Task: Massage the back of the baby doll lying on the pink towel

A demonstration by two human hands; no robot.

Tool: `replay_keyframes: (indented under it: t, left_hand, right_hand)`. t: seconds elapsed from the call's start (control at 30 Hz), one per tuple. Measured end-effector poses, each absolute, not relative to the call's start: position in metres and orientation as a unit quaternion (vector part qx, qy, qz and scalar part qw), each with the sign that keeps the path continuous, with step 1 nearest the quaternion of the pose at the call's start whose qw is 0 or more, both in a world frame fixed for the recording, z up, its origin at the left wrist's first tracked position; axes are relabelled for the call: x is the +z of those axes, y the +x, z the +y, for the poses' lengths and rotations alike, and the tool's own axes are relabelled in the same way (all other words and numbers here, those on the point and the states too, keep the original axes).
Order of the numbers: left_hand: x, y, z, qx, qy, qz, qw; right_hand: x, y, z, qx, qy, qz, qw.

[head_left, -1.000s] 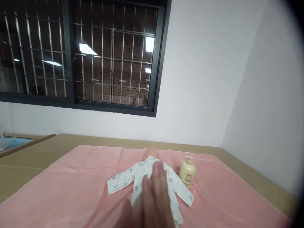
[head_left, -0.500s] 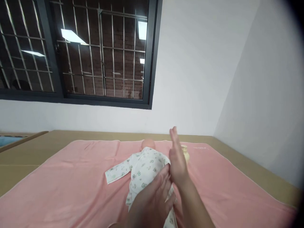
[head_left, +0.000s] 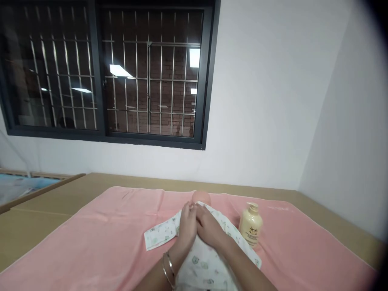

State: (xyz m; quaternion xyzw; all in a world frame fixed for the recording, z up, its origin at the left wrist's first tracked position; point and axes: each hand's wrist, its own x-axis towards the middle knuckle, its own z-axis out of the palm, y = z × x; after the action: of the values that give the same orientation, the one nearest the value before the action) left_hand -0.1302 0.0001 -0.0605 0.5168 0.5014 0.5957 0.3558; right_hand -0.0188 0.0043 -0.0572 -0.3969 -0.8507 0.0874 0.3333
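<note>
A baby doll in a white printed shirt [head_left: 201,262] lies on a pink blanket [head_left: 121,226], its smooth round head [head_left: 201,197] toward the wall. One sleeve stretches out to the left, the other side of the shirt to the right. Side by side at the collar, just below the head, are my left hand [head_left: 188,226] and my right hand [head_left: 210,227]. The fingers of both are bent together on the cloth and seem to pinch the neckline; the fingertips are partly hidden. Two bangles circle my left wrist.
A cream-yellow pump bottle [head_left: 251,226] stands on the blanket right of the doll. The blanket covers a wooden table [head_left: 115,178] against a white wall with a dark-framed barred window [head_left: 151,81]. At far left is a wood-edged bay with blue cloth [head_left: 27,186].
Both hands have moved from the doll's right-hand side up to its collar. My right hand, raised flat before, has come down with fingers bent. The bottle is now uncovered; the view has shifted.
</note>
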Motion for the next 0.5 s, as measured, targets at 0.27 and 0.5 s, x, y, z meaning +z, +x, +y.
replay_keyframes:
  t: [0.27,0.5]
  left_hand:
    - [-0.095,-0.129,0.014,0.518,0.633,0.526,0.232]
    - [-0.098,-0.124,0.022,0.498,0.649,0.547,0.176]
  right_hand:
    - [-0.083,0.007,0.027,0.116,-0.448,-0.828,0.318]
    - [-0.088,-0.006,0.017,0.023,-0.606,-0.756,0.245]
